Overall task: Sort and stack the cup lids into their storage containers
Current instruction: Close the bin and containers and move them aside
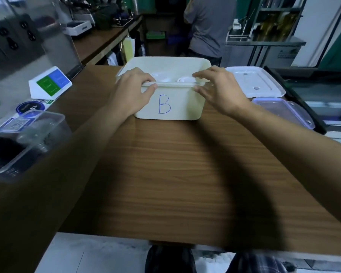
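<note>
a clear tub of dark lids sits at the surface's left edge. the left hand pinches the near rim of the white tub marked b, thumb on its front wall. white lids lie inside, just past the fingers. the right hand curls over the same rim, thumb beneath it; whether those fingers touch it, i cannot tell.

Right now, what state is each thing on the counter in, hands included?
white bin marked B: uncovered, upright on the counter.
white cup lids: inside the bin.
left hand: grips the bin's near rim.
right hand: pinches the near rim.
white flat cover: off, lying flat right of the bin.
clear clip cover: off, lying flat at the right edge.
clear tub: uncovered, dark contents, blurred.
</note>
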